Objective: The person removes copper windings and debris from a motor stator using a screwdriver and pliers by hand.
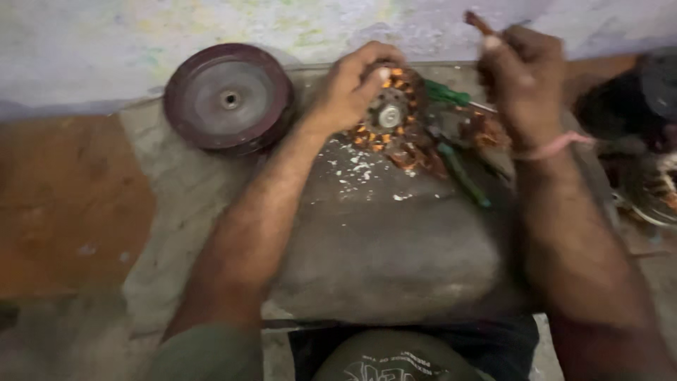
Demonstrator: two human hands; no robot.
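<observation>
Right hand (pixel 523 74) motion-blurred, its grip unreadable; left hand (pixel 356 88) hides stator (pixel 390 116) top; clutter (pixel 652 141) cut by right edge.

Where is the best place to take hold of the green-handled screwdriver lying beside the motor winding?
Probably by the green handle, coming from the near right side. The handle lies flat on the grey slab and points toward the person, while its far end is buried in the copper scraps next to the winding.

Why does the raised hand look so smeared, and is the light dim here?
In the head view, the right hand is motion-blurred, its brown-handled tool too; the left hand on the copper-wound stator is sharper. Light is dim and soft, with no glare; frame edges look hazy.
</observation>
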